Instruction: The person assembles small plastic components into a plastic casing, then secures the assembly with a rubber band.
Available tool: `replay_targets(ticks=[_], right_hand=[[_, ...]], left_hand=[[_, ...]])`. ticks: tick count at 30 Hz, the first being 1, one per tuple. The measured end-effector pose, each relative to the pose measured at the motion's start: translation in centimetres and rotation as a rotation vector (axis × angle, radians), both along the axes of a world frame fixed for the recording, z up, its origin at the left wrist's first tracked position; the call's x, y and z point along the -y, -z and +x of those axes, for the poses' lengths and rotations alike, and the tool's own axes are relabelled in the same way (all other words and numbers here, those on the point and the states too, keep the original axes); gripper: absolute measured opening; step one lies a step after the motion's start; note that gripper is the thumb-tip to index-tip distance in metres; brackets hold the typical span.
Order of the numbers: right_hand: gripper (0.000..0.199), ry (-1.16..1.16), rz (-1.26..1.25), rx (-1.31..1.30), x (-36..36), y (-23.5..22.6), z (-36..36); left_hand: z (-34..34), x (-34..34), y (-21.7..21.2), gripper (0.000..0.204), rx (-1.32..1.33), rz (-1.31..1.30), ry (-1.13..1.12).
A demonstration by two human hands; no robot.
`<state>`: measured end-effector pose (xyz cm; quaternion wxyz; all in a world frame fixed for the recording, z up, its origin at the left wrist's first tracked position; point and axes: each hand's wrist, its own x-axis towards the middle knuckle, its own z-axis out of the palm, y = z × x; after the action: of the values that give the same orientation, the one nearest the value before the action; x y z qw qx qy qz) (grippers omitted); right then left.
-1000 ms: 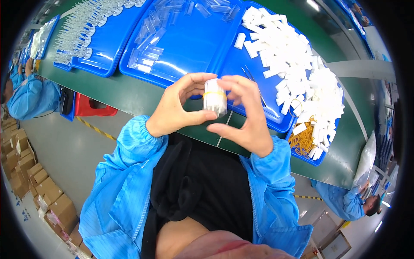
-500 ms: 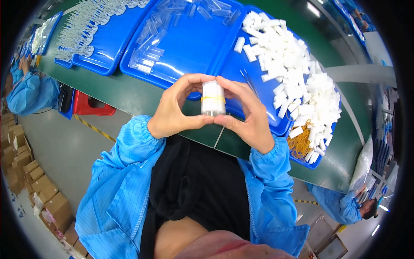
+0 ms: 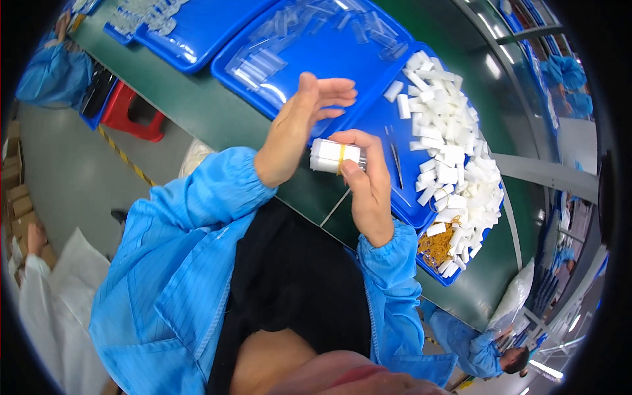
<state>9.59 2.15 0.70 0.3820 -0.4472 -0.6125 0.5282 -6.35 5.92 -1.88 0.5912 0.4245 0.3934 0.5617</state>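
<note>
A small bundle of white pieces [image 3: 326, 156] with a yellow rubber band round it lies sideways in my right hand [image 3: 370, 197]. Thumb and fingers grip its banded end, and clear plastic sticks out there. My left hand [image 3: 289, 135] is apart from the bundle, just to its left, with fingers stretched out and nothing in it. Beyond it, clear plastic tubes [image 3: 260, 68] lie in the middle blue tray [image 3: 322, 72]. White foam-like blocks [image 3: 454, 155] are heaped in the right blue tray [image 3: 375, 122], beside tweezers [image 3: 395, 157] and a pile of yellow rubber bands [image 3: 436, 250].
Another blue tray [image 3: 217, 29] at the far left has clear pointed parts [image 3: 151, 14] by it. The green table [image 3: 197, 108] runs under the trays. A red stool [image 3: 131, 118] stands left. Co-workers in blue sit left and lower right; a white-sleeved person is lower left.
My left hand has let go of the bundle, moved up and opened. The bundle has tipped from upright to sideways in my right hand. The view has turned, and a white-sleeved person has appeared.
</note>
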Motion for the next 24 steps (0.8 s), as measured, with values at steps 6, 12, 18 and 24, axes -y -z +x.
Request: replay_targets(ticks=[6, 12, 18, 24], right_hand=[[0.028, -0.053, 0.035, -0.015, 0.9, 0.5, -2.8], [0.026, -0.099, 0.077, 0.068, -1.5, -0.8, -4.8], [0.025, -0.073, 0.469, 0.346, -17.3, -4.9, -1.2], [0.053, 0.484, 0.516, 1.024, -36.2, 2.1, 21.7]], left_hand=[[0.1, -0.1, -1.1, 0.076, 0.258, -0.28, 0.005], [-2.5, -1.0, -0.8, 0.069, 0.332, -0.313, -0.005], [-6.9, -3.3, -1.9, 0.04, 0.091, 0.141, -0.325], [-14.6, -3.5, 0.7, 0.018, -0.392, 0.183, -0.495]])
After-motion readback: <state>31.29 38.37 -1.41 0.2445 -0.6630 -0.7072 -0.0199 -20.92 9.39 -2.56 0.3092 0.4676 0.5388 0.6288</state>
